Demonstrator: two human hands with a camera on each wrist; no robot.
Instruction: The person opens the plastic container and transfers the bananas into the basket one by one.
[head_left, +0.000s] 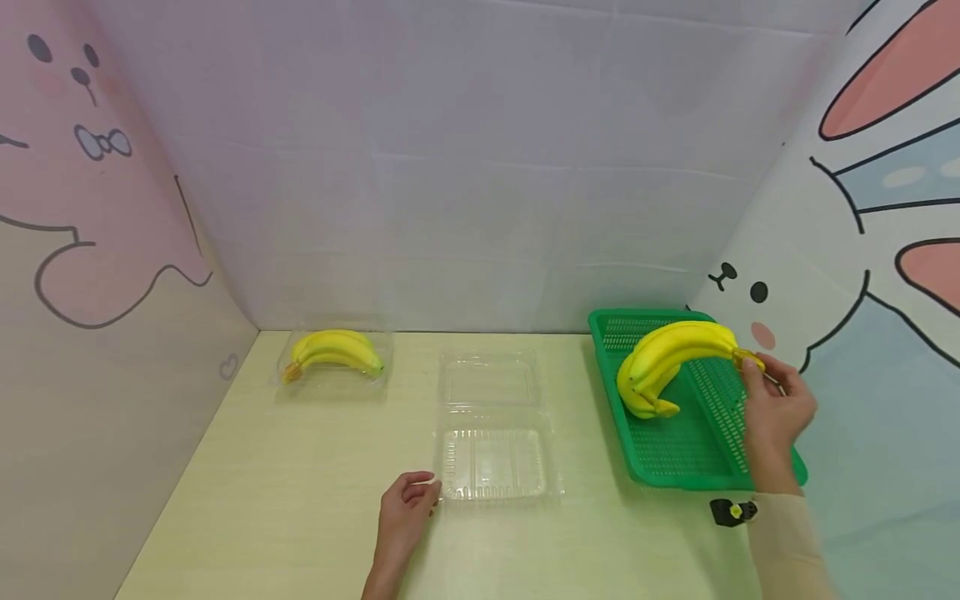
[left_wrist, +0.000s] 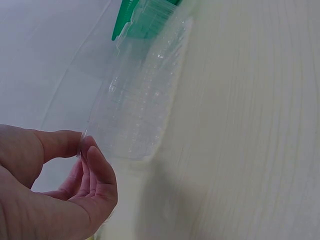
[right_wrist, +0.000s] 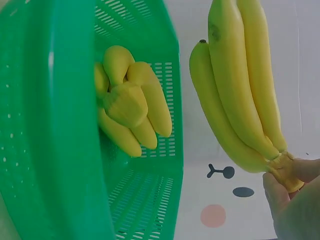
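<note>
Right hand (head_left: 776, 408): pinches the held bunch (head_left: 678, 344) by its stem, thumb against fingers
Held bunch: bananas raised over the green basket (head_left: 690, 482), stem end to the right
Basket bunch (right_wrist: 156, 100): lies inside the basket, partly behind the held bunch in the head view
Left hand (head_left: 405, 508): pinches the open box (head_left: 493, 462) at its near left edge
Open box: clear, unfolded on the table (head_left: 322, 467)
Packed bunch (head_left: 335, 346): in another clear box, far left
</note>
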